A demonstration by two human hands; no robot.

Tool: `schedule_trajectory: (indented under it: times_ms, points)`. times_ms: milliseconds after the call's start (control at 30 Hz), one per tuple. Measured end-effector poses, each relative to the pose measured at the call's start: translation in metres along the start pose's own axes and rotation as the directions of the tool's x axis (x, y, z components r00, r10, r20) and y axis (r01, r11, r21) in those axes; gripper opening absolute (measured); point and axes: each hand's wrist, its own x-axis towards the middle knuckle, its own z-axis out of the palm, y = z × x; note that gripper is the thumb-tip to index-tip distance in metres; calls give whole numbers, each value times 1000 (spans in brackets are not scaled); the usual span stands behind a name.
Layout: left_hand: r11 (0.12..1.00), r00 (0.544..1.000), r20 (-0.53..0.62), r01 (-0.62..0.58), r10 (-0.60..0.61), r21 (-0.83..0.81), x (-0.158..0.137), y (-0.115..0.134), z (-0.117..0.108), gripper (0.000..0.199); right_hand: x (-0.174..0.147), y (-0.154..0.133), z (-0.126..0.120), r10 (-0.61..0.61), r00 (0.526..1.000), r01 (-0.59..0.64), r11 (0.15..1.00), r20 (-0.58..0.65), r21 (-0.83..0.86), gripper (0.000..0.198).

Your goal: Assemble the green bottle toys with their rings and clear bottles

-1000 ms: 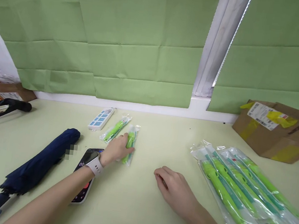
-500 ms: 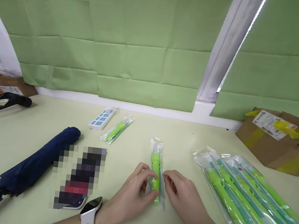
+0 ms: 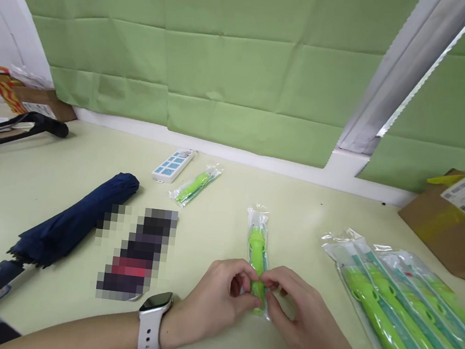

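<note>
A bright green tube-shaped item in a clear plastic sleeve [image 3: 257, 244] lies on the table in front of me, its far end pointing away. My left hand [image 3: 223, 288], with a watch on the wrist, grips its near part from the left, thumb and fingers closed on it. From the right, my right hand [image 3: 295, 305] pinches at the sleeve's right edge, fingertips close to those of my left hand. The near end is partly covered by my fingers. What exactly the green item is, I cannot tell.
Several longer green items in clear sleeves [image 3: 387, 321] lie at the right, before a cardboard box [image 3: 441, 220]. Another small sleeved green item [image 3: 194, 187] rests beside a white power strip [image 3: 173, 165]. Leftward are a folded navy umbrella [image 3: 71, 220] and a pixelated dark object [image 3: 139, 256].
My right hand has moved in to the sleeve and now touches its right edge. My left hand stays on the item. The whole view has shifted and tilted slightly.
</note>
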Motion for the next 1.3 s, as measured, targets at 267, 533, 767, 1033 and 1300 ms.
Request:
schedule_trajectory:
  times_ms: [267,533,767,1033,1300]
  points:
    - [999,996,-78,36,-37,-17,-5,-3,2,7,-2,0,3,-3,998,-4,996,68,93,18]
    - [999,995,-99,-6,11,52,-7,2,-1,15,1,-2,5,9,995,-20,994,101,111,16]
    - [999,997,-67,-47,49,26,-10,6,0,13,-2,-1,6,-22,997,17,998,71,59,21]
    - [968,984,-131,85,-119,-236,2,12,-6,17,-4,0,5,-126,990,116,980,-57,-165,21]
    - [606,902,278,429,-332,-670,8,14,-10,32,-21,-10,4,-487,859,382,818,-162,-431,21]
